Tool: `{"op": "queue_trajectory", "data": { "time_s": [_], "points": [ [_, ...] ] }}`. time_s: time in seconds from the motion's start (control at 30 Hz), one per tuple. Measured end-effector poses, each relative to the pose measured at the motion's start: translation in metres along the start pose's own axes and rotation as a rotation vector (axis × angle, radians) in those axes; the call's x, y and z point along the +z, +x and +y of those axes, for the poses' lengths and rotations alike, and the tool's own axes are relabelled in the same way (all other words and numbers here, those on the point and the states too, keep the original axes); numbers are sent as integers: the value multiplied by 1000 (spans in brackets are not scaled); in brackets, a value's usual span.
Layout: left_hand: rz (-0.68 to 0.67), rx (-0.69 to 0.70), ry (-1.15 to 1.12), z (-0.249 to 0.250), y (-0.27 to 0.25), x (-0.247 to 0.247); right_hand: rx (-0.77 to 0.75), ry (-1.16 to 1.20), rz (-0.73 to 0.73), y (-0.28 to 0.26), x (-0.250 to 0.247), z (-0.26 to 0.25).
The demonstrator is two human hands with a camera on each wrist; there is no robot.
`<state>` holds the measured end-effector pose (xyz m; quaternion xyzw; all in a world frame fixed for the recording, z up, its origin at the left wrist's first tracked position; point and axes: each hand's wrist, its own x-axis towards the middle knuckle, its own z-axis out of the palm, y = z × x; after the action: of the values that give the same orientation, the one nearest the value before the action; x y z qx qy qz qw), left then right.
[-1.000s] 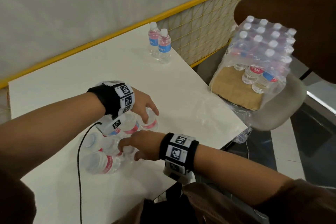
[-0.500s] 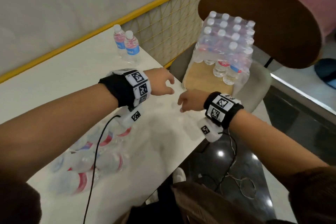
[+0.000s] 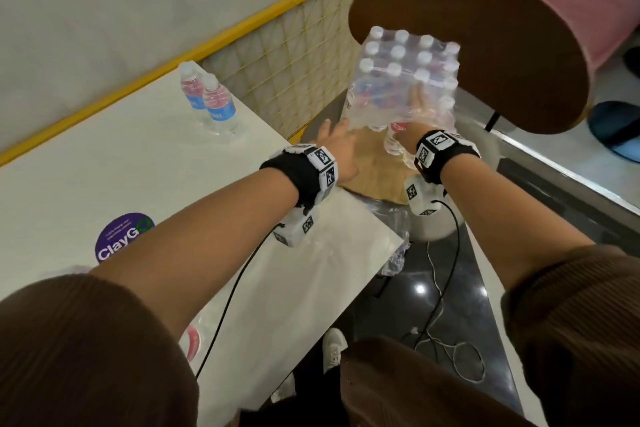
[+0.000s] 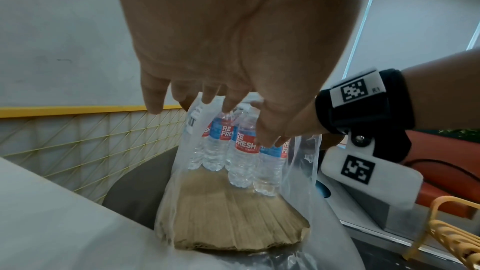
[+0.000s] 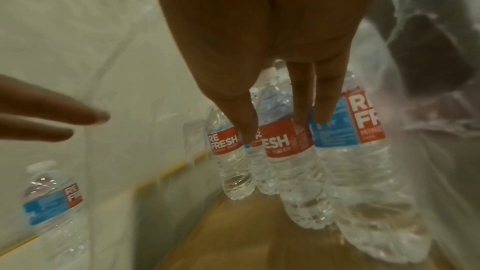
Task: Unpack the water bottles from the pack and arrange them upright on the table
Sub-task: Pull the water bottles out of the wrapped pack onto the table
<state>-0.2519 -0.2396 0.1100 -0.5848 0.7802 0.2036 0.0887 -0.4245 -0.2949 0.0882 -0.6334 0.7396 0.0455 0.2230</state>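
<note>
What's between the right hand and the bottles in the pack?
Nothing visible. The right hand is already inside the torn wrap, its straight fingers reaching the nearest bottles with no film across them. The left hand sits outside, at the pack's left side; whether it touches is unclear.

pack point(image 3: 405, 80) front torn open | chair back point(image 3: 485, 45) blocks behind | mesh fence point(image 3: 298, 80) left

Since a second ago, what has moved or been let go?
Both hands left the loose bottles lying on the white table and reached right to the plastic-wrapped bottle pack on the chair. The right hand is now inside the wrap; the left hand is at its opening. The two upright bottles stayed put.
</note>
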Motion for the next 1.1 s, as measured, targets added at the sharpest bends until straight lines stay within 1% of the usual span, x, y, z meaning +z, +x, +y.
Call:
{"op": "queue_trajectory", "data": {
  "time_s": [0.07, 0.13, 0.2, 0.23, 0.27, 0.33, 0.37, 0.43, 0.5, 0.57, 0.63, 0.7, 0.77, 0.8, 0.83, 0.9, 0.97, 1.03, 1.07, 1.1],
  "points": [
    [-5, 2, -38, 0, 0, -1, -6, -41, 23, 1, -6, -1],
    [-31, 13, -30, -1, 0, -2, -18, -109, 87, -3, -10, -3],
    [-39, 25, -12, -3, -3, -3, -66, -66, 35, -9, -8, -12],
    [-24, 28, -24, -4, -5, -3, -112, -78, 14, -14, -4, -16],
    [-7, 29, -45, -6, -7, -4, -121, -74, 1, -17, 0, -20],
    [11, 45, -85, -10, -14, -8, -127, -49, 43, -31, 6, -26],
    [5, 60, -98, -12, -18, -9, -143, -15, 58, -40, 9, -29],
    [-65, 99, -123, -14, -31, -10, -234, -7, 102, -59, 15, -35],
    [-148, 158, -193, -16, -48, -7, -296, -10, 41, -78, 17, -45],
    [-231, 162, -331, -19, -66, -3, -346, 31, -13, -93, 17, -57],
    [-250, 148, -455, -26, -80, 3, -389, 199, -156, -107, 19, -68],
    [-253, 108, -488, -38, -90, 8, -438, 375, -337, -124, 22, -79],
    [-297, 22, -454, -50, -106, 11, -506, 424, -451, -134, 26, -87],
    [-319, 13, -394, -57, -113, 13, -524, 433, -493, -134, 27, -87],
    [-348, 27, -302, -61, -121, 16, -518, 447, -527, -132, 28, -87],
    [-427, 70, -99, -69, -136, 21, -454, 403, -550, -118, 33, -80],
    [-519, 88, 74, -73, -148, 26, -365, 169, -477, -94, 39, -68],
    [-586, 85, 183, -77, -158, 27, -275, -140, -355, -67, 43, -53],
    [-612, 76, 224, -78, -161, 26, -211, -239, -295, -57, 42, -47],
    [-632, 70, 259, -80, -164, 25, -158, -288, -236, -47, 39, -39]
  ]
}}
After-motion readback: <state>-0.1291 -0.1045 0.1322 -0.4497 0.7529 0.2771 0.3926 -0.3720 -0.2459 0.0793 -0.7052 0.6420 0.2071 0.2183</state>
